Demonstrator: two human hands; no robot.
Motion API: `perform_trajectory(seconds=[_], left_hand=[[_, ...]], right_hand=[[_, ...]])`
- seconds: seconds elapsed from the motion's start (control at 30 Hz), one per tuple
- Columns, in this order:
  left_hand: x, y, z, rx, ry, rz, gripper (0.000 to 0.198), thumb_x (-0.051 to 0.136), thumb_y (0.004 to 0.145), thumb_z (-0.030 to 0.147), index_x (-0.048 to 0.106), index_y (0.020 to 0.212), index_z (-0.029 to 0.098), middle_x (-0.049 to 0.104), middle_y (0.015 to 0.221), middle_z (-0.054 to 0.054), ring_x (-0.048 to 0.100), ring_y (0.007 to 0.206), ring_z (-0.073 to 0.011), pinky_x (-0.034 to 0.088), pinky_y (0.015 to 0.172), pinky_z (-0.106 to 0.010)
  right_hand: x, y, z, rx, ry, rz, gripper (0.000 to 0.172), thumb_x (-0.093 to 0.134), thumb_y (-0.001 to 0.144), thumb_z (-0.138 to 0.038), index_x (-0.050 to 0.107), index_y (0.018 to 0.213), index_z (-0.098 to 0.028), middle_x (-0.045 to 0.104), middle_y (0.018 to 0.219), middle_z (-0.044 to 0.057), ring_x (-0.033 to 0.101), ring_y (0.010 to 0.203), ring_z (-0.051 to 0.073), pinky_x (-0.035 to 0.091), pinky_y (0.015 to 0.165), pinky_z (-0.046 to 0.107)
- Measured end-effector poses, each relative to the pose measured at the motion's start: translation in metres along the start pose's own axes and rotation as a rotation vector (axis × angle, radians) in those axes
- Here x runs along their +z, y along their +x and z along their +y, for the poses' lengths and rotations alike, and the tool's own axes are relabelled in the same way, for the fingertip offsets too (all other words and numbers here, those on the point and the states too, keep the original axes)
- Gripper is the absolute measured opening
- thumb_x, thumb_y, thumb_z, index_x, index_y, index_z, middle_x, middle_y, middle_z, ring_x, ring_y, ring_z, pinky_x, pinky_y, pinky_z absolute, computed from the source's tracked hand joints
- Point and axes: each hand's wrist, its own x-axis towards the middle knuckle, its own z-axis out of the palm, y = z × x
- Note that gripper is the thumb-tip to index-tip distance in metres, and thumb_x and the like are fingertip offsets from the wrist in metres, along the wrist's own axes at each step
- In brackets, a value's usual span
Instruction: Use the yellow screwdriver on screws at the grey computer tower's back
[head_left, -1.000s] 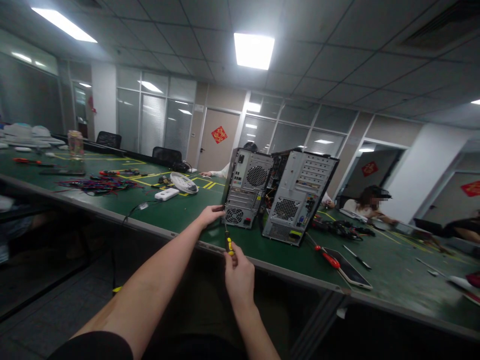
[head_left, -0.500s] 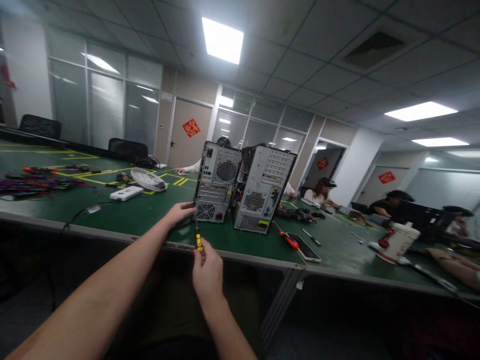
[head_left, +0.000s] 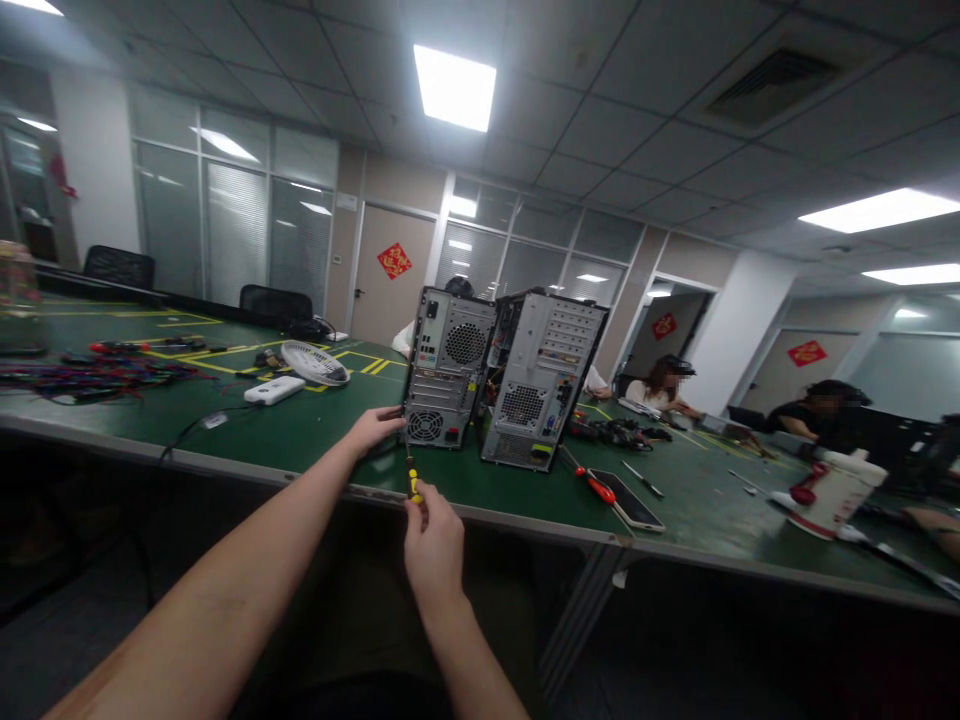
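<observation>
Two computer tower cases stand upright side by side, their rear panels facing me. My left hand [head_left: 376, 430] reaches to the lower left side of the left computer case [head_left: 448, 385], with its fingers stretched out against that side. A yellow-and-black screwdriver [head_left: 413, 481] is pinched in my right hand [head_left: 435, 540], just in front of the table edge. Its shaft points up at the lower left corner of the same case; whether the tip sits in a screw is too small to tell. To the right is the other computer case [head_left: 525, 425], untouched by either hand.
Right of the cases lie a red-handled screwdriver [head_left: 601, 489] and a phone [head_left: 637, 505]. A white cup [head_left: 838, 495] stands farther right. Leftward are a white power strip [head_left: 274, 390], a white racket-like object [head_left: 322, 365] and tangled wires [head_left: 97, 376]. People sit across the table.
The whole view has shifted, so everything appears slightly farther right. Both hands keep nearly the same places at the left case, and the right still holds the screwdriver.
</observation>
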Motion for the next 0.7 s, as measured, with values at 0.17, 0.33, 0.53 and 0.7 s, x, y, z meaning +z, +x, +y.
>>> perform_trajectory(seconds=[0.17,0.33,0.53,0.7], left_hand=[[-0.0001,0.0011,-0.0006,-0.004,0.004,-0.011,0.079,0.093,0.050,0.048,0.075,0.120,0.015,0.073,0.124,-0.017,0.065,0.119,-0.0356,0.053,0.090,-0.041],[0.0004,0.0012,0.0002,0.005,-0.009,-0.020,0.078,0.093,0.053,0.045,0.073,0.122,0.014,0.072,0.126,-0.017,0.064,0.120,-0.0351,0.051,0.093,-0.041],[-0.0003,0.0040,-0.0021,0.013,-0.005,-0.012,0.078,0.093,0.055,0.043,0.072,0.124,0.013,0.071,0.127,-0.018,0.063,0.123,-0.0356,0.051,0.096,-0.042],[-0.0001,0.0065,-0.0045,0.017,-0.005,-0.004,0.077,0.094,0.056,0.041,0.073,0.124,0.013,0.071,0.127,-0.018,0.063,0.124,-0.0361,0.051,0.096,-0.043]], right_hand=[[0.0009,0.0020,0.0016,0.058,0.016,-0.029,0.021,0.054,0.096,-0.023,0.069,0.111,-0.020,0.075,0.087,0.005,0.072,0.077,0.020,0.052,0.072,0.027],[0.0006,0.0021,0.0034,0.062,0.045,-0.050,0.017,0.054,0.098,-0.026,0.068,0.107,-0.020,0.073,0.087,0.005,0.070,0.073,0.019,0.051,0.069,0.026],[0.0005,0.0019,0.0066,-0.041,-0.062,-0.025,0.024,0.053,0.095,-0.020,0.069,0.113,-0.020,0.073,0.099,0.009,0.070,0.090,0.024,0.052,0.081,0.032],[0.0012,0.0068,0.0059,0.120,0.100,-0.052,0.016,0.057,0.098,-0.034,0.066,0.100,-0.021,0.074,0.079,0.003,0.071,0.067,0.019,0.051,0.064,0.027]])
